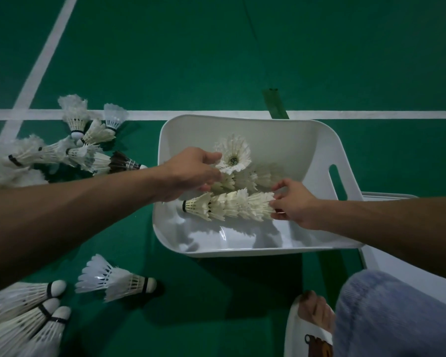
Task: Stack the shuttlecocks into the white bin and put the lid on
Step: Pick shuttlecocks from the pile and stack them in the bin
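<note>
We see 1 white bin (327, 150) on the green floor (216, 60), holding at least 2 nested rows of white feathered shuttlecocks. Our left hand (191, 173) pinches the far row (233, 161), whose open skirt faces up; our right hand (294, 202) pinches the near row (229, 206), which lies sideways. Loose shuttlecocks (113, 282) lie on the floor at left.

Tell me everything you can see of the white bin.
The white plastic bin is a glossy, rounded rectangular tub with sloped walls and an oblong handle slot in its right wall. It stands lidless on the green court floor, near a white line. Nested rows of white feather shuttlecocks lie on its bottom. The left hand reaches over its left rim, pinching an upright white shuttlecock; the right hand holds one row inside.
</note>
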The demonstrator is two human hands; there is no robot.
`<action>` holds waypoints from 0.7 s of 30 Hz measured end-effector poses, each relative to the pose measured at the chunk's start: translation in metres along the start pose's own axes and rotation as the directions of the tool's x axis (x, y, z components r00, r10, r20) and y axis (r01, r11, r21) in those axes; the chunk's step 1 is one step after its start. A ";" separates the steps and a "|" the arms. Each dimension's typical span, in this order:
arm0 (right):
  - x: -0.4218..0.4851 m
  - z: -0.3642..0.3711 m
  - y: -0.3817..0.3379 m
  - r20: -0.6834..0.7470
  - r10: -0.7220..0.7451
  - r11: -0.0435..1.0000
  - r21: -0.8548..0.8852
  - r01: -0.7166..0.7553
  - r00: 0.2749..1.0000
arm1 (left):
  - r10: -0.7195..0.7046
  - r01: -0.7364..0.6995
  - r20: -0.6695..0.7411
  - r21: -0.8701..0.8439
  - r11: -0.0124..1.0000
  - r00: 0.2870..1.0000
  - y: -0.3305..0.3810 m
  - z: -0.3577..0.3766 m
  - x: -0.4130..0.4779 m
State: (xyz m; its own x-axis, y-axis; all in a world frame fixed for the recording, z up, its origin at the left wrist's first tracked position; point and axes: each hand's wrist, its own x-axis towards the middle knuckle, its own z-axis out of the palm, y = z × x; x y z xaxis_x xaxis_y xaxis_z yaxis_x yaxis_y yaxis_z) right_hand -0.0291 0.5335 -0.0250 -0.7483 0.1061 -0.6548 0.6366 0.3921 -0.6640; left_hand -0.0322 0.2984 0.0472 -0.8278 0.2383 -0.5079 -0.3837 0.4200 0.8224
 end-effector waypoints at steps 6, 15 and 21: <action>0.009 0.005 -0.008 -0.047 0.001 0.995 0.096 0.004 0.999 | 0.057 -0.058 0.019 0.049 0.997 0.998 0.001 -0.001 0.000; 0.008 -0.010 -0.006 -0.015 -0.026 1.000 0.002 0.026 1.000 | 0.173 -0.162 -0.040 0.195 0.967 0.984 0.005 0.005 0.003; -0.017 -0.035 -0.018 -0.047 -0.314 0.949 -0.046 0.312 0.948 | 0.205 -0.189 -0.004 0.366 0.911 0.979 0.014 0.023 0.007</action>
State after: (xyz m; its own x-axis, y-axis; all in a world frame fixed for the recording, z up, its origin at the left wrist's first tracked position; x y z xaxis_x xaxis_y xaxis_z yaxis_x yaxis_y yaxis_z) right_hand -0.0347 0.5570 0.0107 -0.9182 0.0202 -0.3957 0.3622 0.4475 -0.8176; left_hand -0.0344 0.3258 0.0491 -0.8907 0.3156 -0.3273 -0.0432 0.6579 0.7519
